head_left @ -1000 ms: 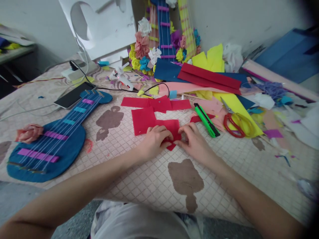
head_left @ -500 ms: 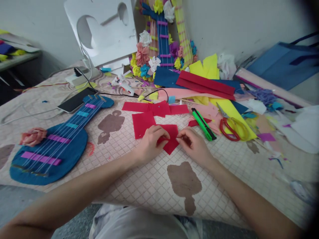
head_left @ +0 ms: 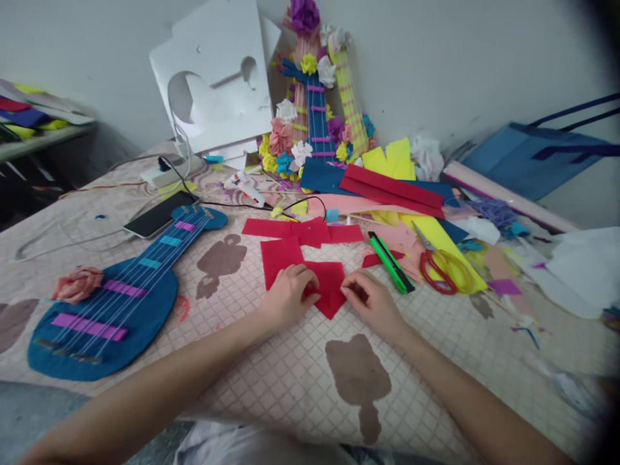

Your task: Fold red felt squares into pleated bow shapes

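Note:
A red felt piece (head_left: 330, 289) lies on the patterned table cover, one corner pointing toward me. My left hand (head_left: 289, 297) pinches its left edge with curled fingers. From the other side, my right hand (head_left: 369, 301) pinches its right edge. A second red felt square (head_left: 279, 256) lies just behind my left hand, and a strip of red felt pieces (head_left: 305, 229) sits farther back.
A green utility knife (head_left: 390, 262) and red-handled scissors (head_left: 442, 266) lie right of my hands. A blue felt guitar (head_left: 116, 303) with a pink felt rose (head_left: 76, 285) is at left, beside a phone (head_left: 159, 214). Felt sheets, decorated guitars and a glue gun (head_left: 245, 186) crowd the back.
The red felt piece has been turned so a corner points toward me, and both hands have shifted along its edges. The camera has tilted up, showing more of the wall.

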Tool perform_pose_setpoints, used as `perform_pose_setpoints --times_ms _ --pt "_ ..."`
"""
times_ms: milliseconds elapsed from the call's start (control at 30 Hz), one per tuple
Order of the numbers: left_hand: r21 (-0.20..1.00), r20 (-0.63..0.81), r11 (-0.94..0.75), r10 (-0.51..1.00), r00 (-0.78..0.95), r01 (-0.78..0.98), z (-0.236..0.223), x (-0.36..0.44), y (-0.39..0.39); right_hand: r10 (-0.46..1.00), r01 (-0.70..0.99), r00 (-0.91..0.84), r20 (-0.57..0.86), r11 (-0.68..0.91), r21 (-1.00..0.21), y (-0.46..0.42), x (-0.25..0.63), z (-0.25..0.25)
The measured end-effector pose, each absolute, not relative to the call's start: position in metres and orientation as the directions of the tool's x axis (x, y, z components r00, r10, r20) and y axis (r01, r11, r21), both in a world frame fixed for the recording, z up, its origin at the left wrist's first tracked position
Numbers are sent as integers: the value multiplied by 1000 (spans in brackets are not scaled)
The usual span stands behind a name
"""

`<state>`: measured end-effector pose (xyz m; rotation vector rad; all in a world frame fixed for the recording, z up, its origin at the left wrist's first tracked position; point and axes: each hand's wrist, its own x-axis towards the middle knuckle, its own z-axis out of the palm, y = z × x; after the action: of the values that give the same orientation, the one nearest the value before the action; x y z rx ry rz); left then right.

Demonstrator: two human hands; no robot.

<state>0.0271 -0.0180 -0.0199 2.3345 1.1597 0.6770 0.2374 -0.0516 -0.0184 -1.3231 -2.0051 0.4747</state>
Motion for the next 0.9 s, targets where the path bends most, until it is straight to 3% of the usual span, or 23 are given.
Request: perform_pose_setpoints --times_ms 133,300,433,633,767,900 --pt "594 228 -543 821 523 593 -19 28 -18 843 620 -360 400 537 -572 -56 235 -18" --pt "628 188 -539 805 563 561 -15 23 -12 807 641 -559 191 567 -518 -59 229 -15" --pt "694 170 -548 755 633 467 -9 10 -2 814 602 -548 192 543 -586 -60 230 -14" --pt "701 247 -508 831 498 500 -1 -4 10 856 553 -366 365 515 -655 -58 237 -16" --pt "700 234 -502 833 501 508 0 -2 11 897 599 -253 364 440 -669 -55 239 -16" --pt "706 178 -492 820 544 510 -4 5 3 899 600 -268 347 437 -670 -53 238 -18"
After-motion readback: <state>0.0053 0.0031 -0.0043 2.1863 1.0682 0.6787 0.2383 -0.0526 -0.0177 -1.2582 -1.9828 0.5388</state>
